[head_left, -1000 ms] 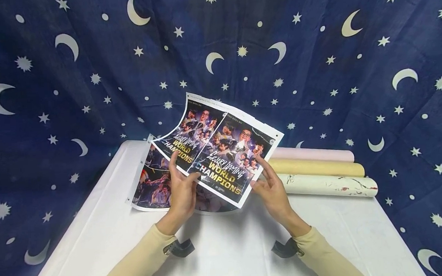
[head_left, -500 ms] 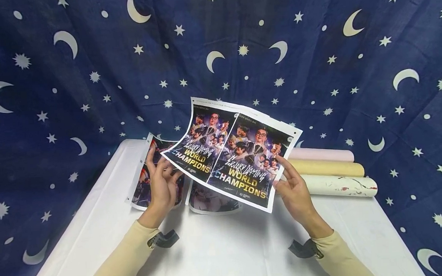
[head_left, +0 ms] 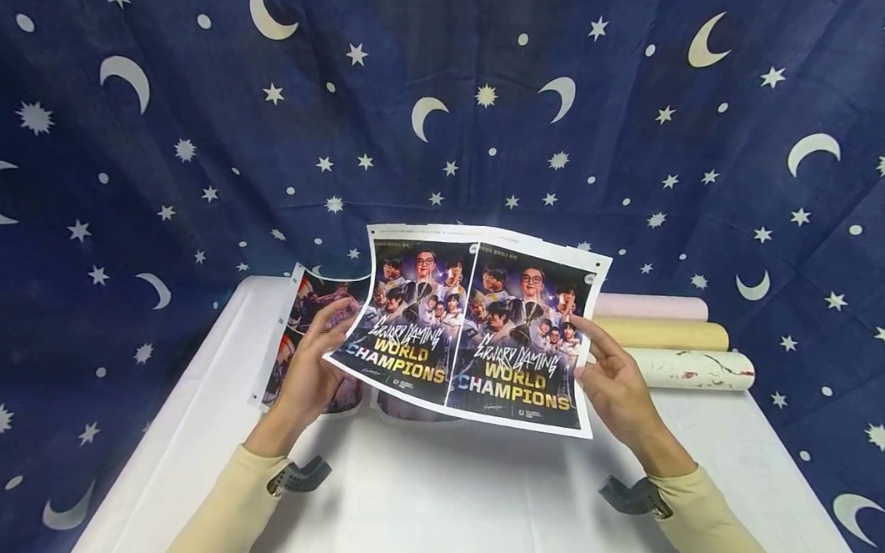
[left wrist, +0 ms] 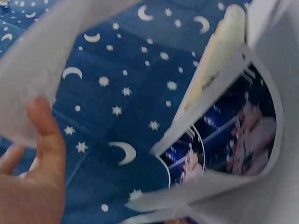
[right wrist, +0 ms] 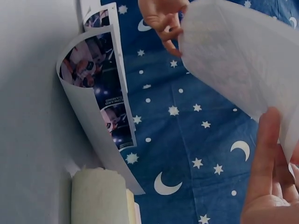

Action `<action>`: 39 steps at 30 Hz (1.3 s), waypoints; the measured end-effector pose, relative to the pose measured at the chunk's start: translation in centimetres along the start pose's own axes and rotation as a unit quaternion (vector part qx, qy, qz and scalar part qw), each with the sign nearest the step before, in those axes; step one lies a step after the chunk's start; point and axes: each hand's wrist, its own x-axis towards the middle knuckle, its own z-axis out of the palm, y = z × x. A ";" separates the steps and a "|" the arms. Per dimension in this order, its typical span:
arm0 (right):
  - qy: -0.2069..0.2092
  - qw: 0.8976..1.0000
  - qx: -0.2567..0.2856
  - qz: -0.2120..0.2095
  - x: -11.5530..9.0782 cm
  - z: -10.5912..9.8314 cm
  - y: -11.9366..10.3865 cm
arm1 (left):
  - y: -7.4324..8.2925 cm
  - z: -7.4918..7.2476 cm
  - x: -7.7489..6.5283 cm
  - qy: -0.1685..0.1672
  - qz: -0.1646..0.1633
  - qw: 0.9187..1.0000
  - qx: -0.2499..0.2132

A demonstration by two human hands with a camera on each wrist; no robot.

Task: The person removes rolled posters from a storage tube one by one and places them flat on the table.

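A printed poster sheet (head_left: 445,326) is held up over the table, two matching panels lettered "WORLD CHAMPIONS" facing the head camera. My right hand (head_left: 625,396) pinches its right edge between thumb and fingers. At the opposite edge my left hand (head_left: 308,375) grips the sheet, fingers at the border. Both wrist views show the sheet's pale back, bowed along its length; the left thumb (left wrist: 42,112) lies against it. Below, another printed sheet (head_left: 285,364) rests on the table, partly hidden by the left hand. A further curled print (head_left: 412,407) peeks out under the held poster.
On the right, three rolls lie side by side at the table's back: pink (head_left: 654,305), yellow (head_left: 663,334) and a white one with a branch pattern (head_left: 695,369). The white table (head_left: 440,510) meets a dark blue star-and-moon curtain (head_left: 431,60).
The poster has shifted right and levelled out. My left hand let go of its lower edge, moved left and now holds its left side. The right hand moved right, still pinching it.
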 end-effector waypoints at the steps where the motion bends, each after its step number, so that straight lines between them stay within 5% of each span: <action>1: -0.006 1.000 0.005 0.000 0.0 -0.1 0.0 | -0.1 -0.2 0.1 -0.005 -0.009 1.000 0.021; 6: -0.022 1.000 0.009 0.010 -0.4 -0.7 0.0 | -0.6 -1.4 0.2 -0.038 -0.045 0.994 0.096; 12: -0.028 0.999 -0.016 0.029 -0.7 -1.7 -0.4 | -1.2 -1.6 0.6 -0.061 -0.034 0.982 0.175; 15: -0.027 0.999 -0.026 0.029 -0.9 -2.3 -0.8 | -1.4 -1.2 0.7 -0.080 -0.027 0.982 0.168; 19: -0.023 0.999 -0.039 0.027 -1.2 -3.3 -1.2 | -1.7 -0.4 0.8 -0.104 -0.024 0.982 0.153; 28: -0.010 0.995 -0.081 0.064 -2.8 -5.8 -1.8 | -2.4 2.1 0.6 -0.116 -0.023 0.971 0.208; 39: 0.035 0.973 -0.187 0.133 -5.3 -9.0 -3.3 | -4.3 5.7 0.5 -0.155 -0.005 0.961 0.228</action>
